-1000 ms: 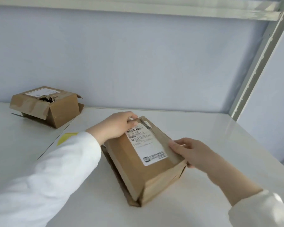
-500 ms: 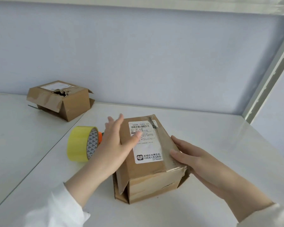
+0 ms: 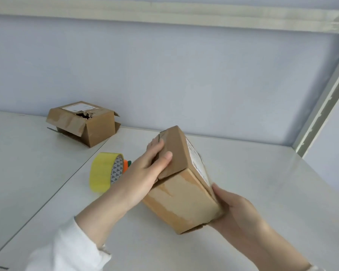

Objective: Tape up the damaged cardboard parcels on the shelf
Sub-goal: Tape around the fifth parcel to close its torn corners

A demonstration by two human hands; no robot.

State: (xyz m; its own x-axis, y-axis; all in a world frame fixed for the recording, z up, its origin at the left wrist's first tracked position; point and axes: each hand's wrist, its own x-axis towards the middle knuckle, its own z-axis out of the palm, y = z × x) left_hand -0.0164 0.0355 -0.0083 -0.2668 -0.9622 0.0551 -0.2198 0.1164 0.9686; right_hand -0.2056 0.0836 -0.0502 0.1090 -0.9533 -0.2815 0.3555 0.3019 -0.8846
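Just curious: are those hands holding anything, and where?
Both hold the tilted cardboard parcel: the left hand grips its upper flap, and the right hand cups its near right corner.

Pale lilac wall behind; slotted grey upright right; small orange-green item.

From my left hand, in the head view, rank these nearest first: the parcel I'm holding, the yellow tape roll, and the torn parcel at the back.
1. The held parcel: touching, since the left hand grips its upper flap.
2. The yellow tape roll: standing on edge just left of that hand.
3. The torn parcel: far back on the left.
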